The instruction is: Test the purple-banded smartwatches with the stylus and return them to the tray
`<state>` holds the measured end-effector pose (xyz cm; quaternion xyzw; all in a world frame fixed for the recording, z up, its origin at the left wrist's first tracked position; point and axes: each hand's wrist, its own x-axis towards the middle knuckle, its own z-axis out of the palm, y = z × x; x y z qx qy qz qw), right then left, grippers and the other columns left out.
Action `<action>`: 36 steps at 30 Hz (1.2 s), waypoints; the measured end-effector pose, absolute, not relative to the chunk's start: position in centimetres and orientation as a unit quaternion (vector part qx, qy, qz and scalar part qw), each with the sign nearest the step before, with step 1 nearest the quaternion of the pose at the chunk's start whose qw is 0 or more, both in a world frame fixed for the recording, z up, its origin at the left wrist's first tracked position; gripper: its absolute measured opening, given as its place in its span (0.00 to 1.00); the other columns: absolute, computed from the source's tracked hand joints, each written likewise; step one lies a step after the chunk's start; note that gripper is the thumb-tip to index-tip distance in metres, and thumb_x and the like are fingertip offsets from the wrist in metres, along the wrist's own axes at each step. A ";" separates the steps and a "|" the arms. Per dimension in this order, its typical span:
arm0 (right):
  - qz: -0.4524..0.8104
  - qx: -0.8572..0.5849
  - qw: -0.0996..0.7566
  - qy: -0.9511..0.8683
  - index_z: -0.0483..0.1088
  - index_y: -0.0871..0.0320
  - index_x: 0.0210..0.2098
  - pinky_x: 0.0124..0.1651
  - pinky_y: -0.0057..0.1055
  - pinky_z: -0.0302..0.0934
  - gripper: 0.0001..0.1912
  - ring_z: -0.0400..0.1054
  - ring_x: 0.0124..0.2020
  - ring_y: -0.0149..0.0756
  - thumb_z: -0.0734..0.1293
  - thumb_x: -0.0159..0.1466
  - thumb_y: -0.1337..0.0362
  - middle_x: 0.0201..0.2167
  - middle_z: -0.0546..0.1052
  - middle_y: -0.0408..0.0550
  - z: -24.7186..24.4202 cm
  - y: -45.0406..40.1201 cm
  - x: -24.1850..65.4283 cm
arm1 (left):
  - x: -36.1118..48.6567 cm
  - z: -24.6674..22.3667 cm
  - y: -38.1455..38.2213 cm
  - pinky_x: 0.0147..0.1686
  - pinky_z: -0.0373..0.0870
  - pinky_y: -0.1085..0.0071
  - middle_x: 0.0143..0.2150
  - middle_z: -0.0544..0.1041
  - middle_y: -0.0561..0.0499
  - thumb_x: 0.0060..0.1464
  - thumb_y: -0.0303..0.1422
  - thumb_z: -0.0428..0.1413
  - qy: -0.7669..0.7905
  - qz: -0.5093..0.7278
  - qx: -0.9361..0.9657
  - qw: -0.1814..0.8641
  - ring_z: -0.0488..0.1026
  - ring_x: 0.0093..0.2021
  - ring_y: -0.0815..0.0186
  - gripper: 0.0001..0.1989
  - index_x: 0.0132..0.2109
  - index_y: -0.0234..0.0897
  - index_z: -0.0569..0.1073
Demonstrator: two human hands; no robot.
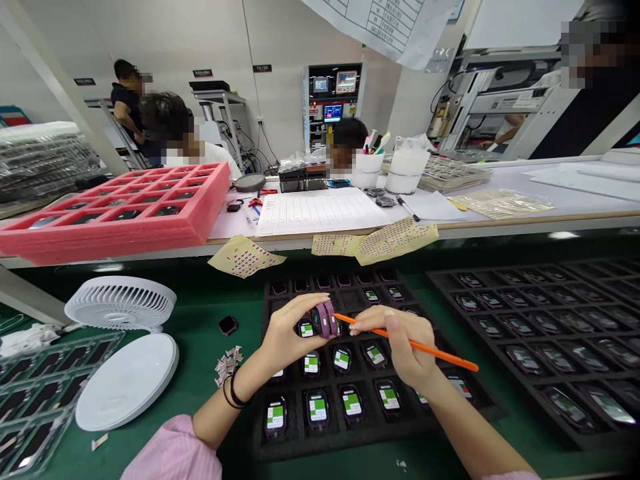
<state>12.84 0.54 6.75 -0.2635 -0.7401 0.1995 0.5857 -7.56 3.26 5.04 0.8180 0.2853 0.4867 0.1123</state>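
My left hand (290, 330) pinches what look like two purple smartwatch bodies (325, 319), face to back, above a black foam tray (345, 441). An orange stick-like tool (440, 353) slants through the closed fingers of my right hand (407, 340). Its tip is at the right side of the held watches; whether it touches them I cannot tell. Below both hands, several watches with lit green-and-white screens, such as one watch (351, 402), sit in the tray's pockets.
Left of the tray are a white fan (127, 383), a lone watch (227, 325), small paper scraps (229, 363) and a clear plastic tray (30, 400). More watches fill a second black tray (500, 340) at right. A pink foam tray (200, 213) stands on the shelf; people sit beyond.
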 end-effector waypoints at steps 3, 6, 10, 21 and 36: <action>0.170 -0.258 0.597 -0.740 0.75 0.57 0.33 0.31 0.32 0.70 0.20 0.75 0.28 0.36 0.53 0.69 0.70 0.25 0.78 0.48 7.0 0.3 12.3 | -7.6 4.9 3.3 0.49 0.75 0.62 0.48 0.78 0.43 0.47 0.31 0.65 0.288 0.492 0.815 0.102 0.76 0.48 0.58 0.23 0.52 0.36 0.71; 0.162 -0.262 0.594 -0.743 0.75 0.57 0.33 0.31 0.33 0.70 0.20 0.74 0.28 0.36 0.53 0.69 0.69 0.24 0.77 0.48 7.0 0.4 12.1 | -7.7 4.8 3.3 0.49 0.75 0.62 0.48 0.78 0.43 0.47 0.30 0.65 0.288 0.491 0.817 0.097 0.76 0.48 0.58 0.23 0.52 0.36 0.71; 0.171 -0.277 0.586 -0.742 0.76 0.56 0.32 0.31 0.33 0.70 0.22 0.74 0.27 0.36 0.52 0.69 0.67 0.23 0.78 0.47 7.1 0.4 12.4 | -7.5 4.9 3.4 0.48 0.75 0.61 0.48 0.78 0.42 0.48 0.31 0.65 0.289 0.479 0.823 0.103 0.76 0.48 0.58 0.24 0.52 0.37 0.71; 0.157 -0.256 0.578 -0.759 0.76 0.56 0.33 0.34 0.33 0.70 0.21 0.76 0.29 0.37 0.52 0.69 0.69 0.24 0.79 0.47 7.1 0.1 12.2 | -7.3 4.4 3.4 0.49 0.75 0.60 0.49 0.78 0.42 0.48 0.32 0.64 0.278 0.474 0.829 0.102 0.76 0.49 0.57 0.25 0.54 0.38 0.70; 0.224 -0.302 0.597 -0.709 0.74 0.54 0.31 0.36 0.35 0.70 0.22 0.76 0.30 0.38 0.53 0.70 0.56 0.27 0.80 0.48 6.3 1.2 12.5 | -7.2 4.5 3.6 0.48 0.74 0.59 0.47 0.78 0.43 0.47 0.32 0.65 0.310 0.450 0.830 0.112 0.76 0.47 0.57 0.24 0.52 0.38 0.70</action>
